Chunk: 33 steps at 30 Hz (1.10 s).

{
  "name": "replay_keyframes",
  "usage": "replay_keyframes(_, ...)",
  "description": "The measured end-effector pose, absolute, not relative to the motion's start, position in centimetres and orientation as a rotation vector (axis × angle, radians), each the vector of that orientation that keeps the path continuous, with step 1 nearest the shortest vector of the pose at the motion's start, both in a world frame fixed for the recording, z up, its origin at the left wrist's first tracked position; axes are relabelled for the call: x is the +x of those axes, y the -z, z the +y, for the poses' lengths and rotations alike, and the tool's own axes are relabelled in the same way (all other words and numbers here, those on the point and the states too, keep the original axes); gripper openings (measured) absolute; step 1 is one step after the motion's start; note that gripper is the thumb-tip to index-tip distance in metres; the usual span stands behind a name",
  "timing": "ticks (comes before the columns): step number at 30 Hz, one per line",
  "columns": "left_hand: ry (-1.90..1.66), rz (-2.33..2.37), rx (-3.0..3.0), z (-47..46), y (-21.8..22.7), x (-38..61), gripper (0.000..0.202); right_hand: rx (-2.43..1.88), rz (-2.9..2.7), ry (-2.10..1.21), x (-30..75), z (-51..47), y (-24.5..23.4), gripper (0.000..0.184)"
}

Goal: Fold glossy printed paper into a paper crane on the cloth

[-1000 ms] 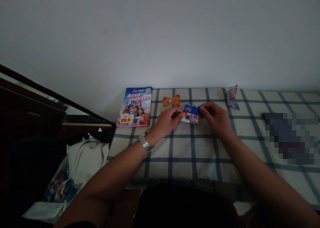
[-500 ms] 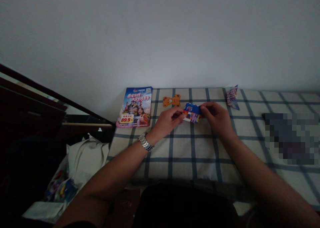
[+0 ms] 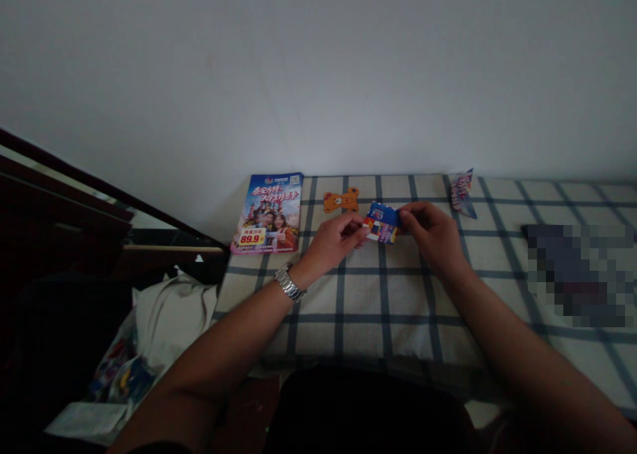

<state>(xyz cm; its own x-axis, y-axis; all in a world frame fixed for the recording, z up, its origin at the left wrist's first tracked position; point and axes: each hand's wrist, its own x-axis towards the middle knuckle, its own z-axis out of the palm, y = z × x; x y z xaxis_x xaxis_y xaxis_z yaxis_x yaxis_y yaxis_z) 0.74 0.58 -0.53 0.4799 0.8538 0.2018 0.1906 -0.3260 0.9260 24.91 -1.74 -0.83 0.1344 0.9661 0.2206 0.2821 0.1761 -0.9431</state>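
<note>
Above the checked tablecloth (image 3: pixel 378 301), my left hand (image 3: pixel 336 241) and my right hand (image 3: pixel 430 235) pinch opposite ends of a small folded piece of printed paper (image 3: pixel 382 222), blue with multicoloured patches. Its middle shows between my fingers, a little above the cloth. A silver metal wristwatch (image 3: pixel 288 283) sits on my left wrist. Nearest my left hand lies a glossy pink and blue brochure (image 3: pixel 266 213) with a yellow 89.9 price label. An orange bear-shaped paper cutout (image 3: pixel 341 200) lies just above the folded paper.
A folded printed paper piece (image 3: pixel 462 194) stands at the cloth's far edge against a white wall. A pixelated dark patch (image 3: pixel 577 275) covers something on the right. A cream cloth bag (image 3: pixel 174 321) and dark furniture (image 3: pixel 60 222) sit below the table's left edge.
The folded paper has turned slightly and looks more compact, with its white flap no longer showing below. Both hands remain in nearly the same place, holding it.
</note>
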Motion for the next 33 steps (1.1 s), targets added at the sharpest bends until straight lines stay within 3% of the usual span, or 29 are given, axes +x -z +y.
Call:
replay_keyframes(18,-0.867,0.913,1.852,0.36,0.44,0.69,0.026,-1.293,-1.339,-0.844,24.95,-1.69,0.86,0.030)
replay_keyframes(33,-1.066,0.957,1.953,0.35,0.46,0.77,0.032,-1.277,-1.418,-0.888,24.84,-1.87,0.20,0.030)
